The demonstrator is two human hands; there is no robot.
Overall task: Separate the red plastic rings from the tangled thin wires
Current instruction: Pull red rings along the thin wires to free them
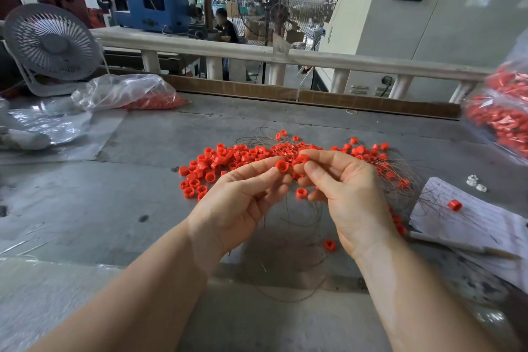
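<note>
Left hand: pinches one red ring between thumb and fingertips, raised above the desk.
Right hand: pinches another ring or its wire beside it; which one cannot be told.
Done: loose pile of rings lies left, apparently wire-free.
Left: tangled wires at right hold many rings; work looks roughly half finished.
Far: bags of rings sit at the desk's edges.

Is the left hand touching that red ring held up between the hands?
Touching. The head view shows the left hand pinching the red ring between thumb and forefinger, no gap.
</note>
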